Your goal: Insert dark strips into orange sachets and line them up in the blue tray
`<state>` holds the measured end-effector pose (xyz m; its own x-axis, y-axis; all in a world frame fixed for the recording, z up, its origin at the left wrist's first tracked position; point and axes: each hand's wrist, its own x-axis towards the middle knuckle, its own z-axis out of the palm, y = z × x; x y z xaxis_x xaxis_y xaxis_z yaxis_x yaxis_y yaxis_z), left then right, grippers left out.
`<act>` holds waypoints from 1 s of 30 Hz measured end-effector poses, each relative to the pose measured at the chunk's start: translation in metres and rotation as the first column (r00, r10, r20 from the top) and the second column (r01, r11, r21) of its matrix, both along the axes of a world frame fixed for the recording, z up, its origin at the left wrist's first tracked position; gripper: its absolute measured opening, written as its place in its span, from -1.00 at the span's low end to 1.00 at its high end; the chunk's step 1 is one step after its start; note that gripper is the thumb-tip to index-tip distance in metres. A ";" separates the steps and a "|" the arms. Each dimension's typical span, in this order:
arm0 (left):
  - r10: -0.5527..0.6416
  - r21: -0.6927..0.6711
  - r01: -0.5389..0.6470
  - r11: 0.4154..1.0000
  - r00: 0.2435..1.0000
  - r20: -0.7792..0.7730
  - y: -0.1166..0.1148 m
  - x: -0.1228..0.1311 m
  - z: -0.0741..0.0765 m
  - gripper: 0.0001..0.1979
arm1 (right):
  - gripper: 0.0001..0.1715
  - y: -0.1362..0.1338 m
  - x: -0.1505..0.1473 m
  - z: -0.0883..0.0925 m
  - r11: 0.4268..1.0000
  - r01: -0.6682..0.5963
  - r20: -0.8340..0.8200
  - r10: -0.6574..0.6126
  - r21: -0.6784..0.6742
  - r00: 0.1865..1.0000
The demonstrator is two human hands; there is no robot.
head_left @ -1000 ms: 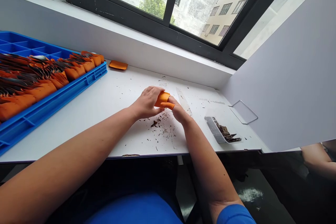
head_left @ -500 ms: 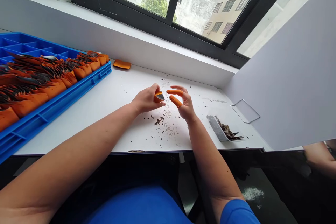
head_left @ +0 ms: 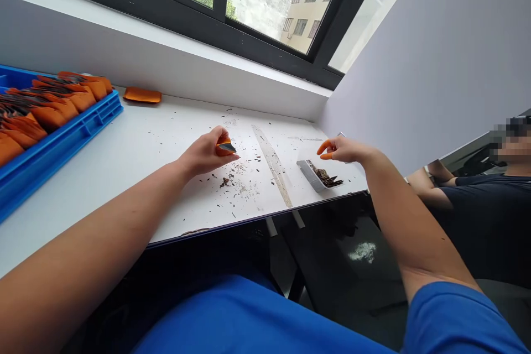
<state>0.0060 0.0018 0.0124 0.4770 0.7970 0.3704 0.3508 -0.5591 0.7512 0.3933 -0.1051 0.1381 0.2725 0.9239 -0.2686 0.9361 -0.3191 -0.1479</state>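
The left hand (head_left: 207,150) has a small orange pouch (head_left: 224,147). Its grip is closed tight around the pouch, which is up over the middle of the white surface (head_left: 166,141). The end of the pouch is open, and its dark inside shows.

The right hand (head_left: 346,149) is off to the right, near a little see-through box (head_left: 312,177). The thumb and pointing finger have orange covers (head_left: 323,147) on them. This grip is a bit apart, with a gap between the tips, and they look just above the back of the box. Thin brown pieces (head_left: 326,176) are leaning in a row inside the box.

Dark crumbs (head_left: 225,182) are spread on the surface below and beside the left hand. A long strip (head_left: 274,168) lies flat between the crumbs and the box. On the far left, a blue tray (head_left: 62,157) has lots of orange packets (head_left: 52,113) in it. One flat orange packet (head_left: 143,95) lies just past the tray, near the wall.
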 end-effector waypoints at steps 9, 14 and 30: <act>-0.016 -0.044 0.018 0.999 0.999 0.051 0.002 -0.005 -0.002 -0.53 | -0.49 0.022 0.023 -0.030 0.950 0.097 0.166 -0.049 -0.296 0.985; -0.018 -0.053 0.019 0.998 0.999 0.035 0.000 -0.005 0.001 -0.53 | -0.62 0.025 0.032 -0.028 0.945 0.099 0.173 -0.045 -0.313 0.984; -0.045 -0.050 0.049 0.998 0.996 0.078 -0.002 0.000 -0.005 -0.52 | -0.62 -0.001 -0.119 -0.006 0.713 -0.212 -0.274 0.501 0.669 0.821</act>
<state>0.0061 -0.0005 0.0073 0.4857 0.7937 0.3662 0.2651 -0.5330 0.8035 0.2742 -0.1066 0.1320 -0.1140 0.9268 0.3578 0.7579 0.3140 -0.5719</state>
